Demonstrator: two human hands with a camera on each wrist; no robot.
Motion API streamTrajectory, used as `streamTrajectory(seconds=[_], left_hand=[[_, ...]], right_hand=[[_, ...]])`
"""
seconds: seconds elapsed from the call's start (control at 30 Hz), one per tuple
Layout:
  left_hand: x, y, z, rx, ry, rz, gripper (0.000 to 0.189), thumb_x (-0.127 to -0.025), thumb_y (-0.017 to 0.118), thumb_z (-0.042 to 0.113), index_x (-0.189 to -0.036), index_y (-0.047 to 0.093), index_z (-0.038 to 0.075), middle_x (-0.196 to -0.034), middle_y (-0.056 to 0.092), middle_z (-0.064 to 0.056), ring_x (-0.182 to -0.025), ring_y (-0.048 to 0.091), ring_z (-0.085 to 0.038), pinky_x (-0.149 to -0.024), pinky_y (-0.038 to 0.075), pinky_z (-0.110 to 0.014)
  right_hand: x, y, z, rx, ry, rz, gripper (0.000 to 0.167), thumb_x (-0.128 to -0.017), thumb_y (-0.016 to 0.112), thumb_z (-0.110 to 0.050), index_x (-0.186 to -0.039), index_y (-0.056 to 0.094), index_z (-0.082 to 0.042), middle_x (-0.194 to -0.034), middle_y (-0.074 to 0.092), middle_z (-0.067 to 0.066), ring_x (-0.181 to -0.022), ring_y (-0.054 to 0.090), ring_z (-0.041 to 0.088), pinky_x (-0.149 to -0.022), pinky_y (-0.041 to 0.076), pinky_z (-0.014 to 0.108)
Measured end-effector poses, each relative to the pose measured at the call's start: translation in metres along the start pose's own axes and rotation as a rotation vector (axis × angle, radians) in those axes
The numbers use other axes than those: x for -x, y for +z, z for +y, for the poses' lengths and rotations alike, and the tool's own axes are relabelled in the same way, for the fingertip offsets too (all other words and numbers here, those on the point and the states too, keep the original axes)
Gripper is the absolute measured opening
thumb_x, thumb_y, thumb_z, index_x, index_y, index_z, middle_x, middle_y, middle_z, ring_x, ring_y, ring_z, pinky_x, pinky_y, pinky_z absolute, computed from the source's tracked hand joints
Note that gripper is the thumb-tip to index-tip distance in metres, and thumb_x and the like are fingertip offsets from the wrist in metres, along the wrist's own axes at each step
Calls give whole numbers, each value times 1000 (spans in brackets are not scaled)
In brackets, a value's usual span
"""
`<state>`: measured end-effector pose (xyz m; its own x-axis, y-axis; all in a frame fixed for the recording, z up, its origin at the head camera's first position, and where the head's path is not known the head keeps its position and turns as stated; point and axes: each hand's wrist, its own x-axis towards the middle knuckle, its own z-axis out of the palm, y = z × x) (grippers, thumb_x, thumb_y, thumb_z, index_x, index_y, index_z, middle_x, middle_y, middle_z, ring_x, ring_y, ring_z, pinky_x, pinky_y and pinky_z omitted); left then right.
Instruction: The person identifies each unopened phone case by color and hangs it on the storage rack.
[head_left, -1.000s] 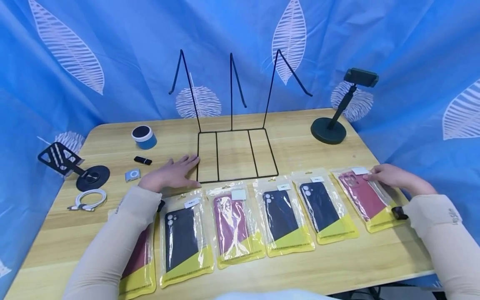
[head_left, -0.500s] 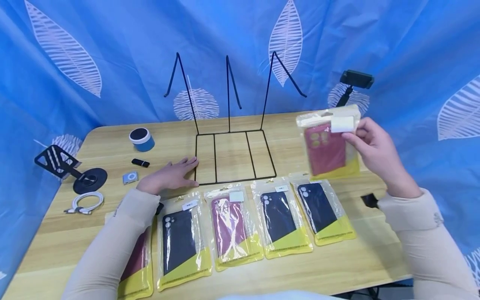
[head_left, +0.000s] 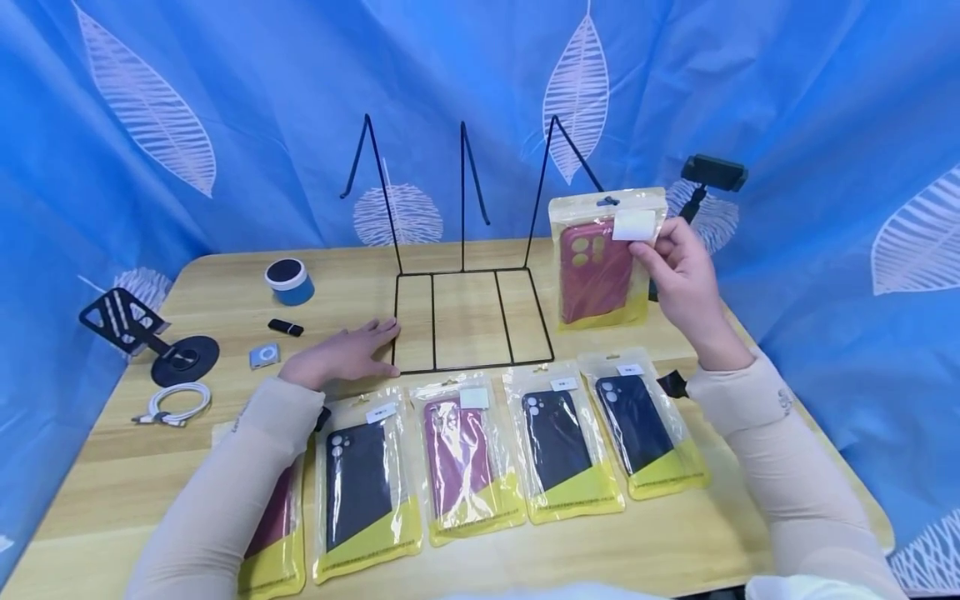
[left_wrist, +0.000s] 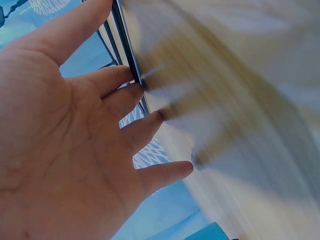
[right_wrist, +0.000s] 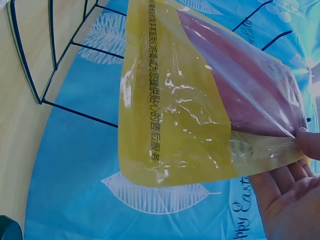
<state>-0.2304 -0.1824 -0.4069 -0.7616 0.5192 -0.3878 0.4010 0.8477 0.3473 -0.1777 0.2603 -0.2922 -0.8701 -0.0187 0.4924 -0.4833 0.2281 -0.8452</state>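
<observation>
Right hand (head_left: 686,279) pinches a pink phone-case packet (head_left: 596,279) by its top right corner, thumb on the white label (head_left: 634,225). Packet near upright, right of centre in the head frame. Its hang hole (head_left: 607,201) sits about at the tip of the right-hand prong (head_left: 577,152) of the black wire rack (head_left: 462,208); can't tell if wire is through. Step looks like lining up hole and prong. Do it well: header flat, hole square to the tip, thumb clear, gentle push so film doesn't tear. Left hand (head_left: 345,354), left of centre: fingers (left_wrist: 140,131) straight, spread, touching the rack base; light downward pressure should stop it sliding on the worktop (head_left: 720,533). Mind the right sleeve (head_left: 742,408) near the packet row (head_left: 555,442), lower frame.
</observation>
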Motion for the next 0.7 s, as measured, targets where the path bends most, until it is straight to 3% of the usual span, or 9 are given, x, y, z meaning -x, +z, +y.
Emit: streamTrajectory(seconds=[0.3,0.57,0.63,0.7], left_hand=[[1,1,2,3,-1,13,85,-97,59,46,-159,16,8,-167,9,-13,-153,5,-41,-117,6,-71],[1,2,3,3,-13,6,87,-96,59,48,-159,15,9,-167,8,-12,-152,7,-42,-117,6,-71],[2,3,3,6,-17,1,86,-96,59,48,-159,15,9,-167,8,-12,-152,7,-42,-117,6,-71],[2,4,4,3,-18,2,86,-97,59,47,-159,15,9,-167,8,-12,-152,7,-42,-117,6,-71]], right_hand=[[-24,9,18,76,60,27,11,-99,59,-18,-108,52,-15,-108,68,-12,-99,63,3,-79,51,13],[-66,28,38,65,145,91,16,-99,60,-22,-108,50,-13,-124,66,19,-106,62,5,-86,50,15],[-77,32,43,103,172,104,21,-98,61,-26,-110,49,-13,-125,65,23,-102,61,4,-83,48,16],[-87,35,49,153,190,120,26,-98,62,-31,-111,49,-12,-117,69,22,-91,60,4,-74,44,18]])
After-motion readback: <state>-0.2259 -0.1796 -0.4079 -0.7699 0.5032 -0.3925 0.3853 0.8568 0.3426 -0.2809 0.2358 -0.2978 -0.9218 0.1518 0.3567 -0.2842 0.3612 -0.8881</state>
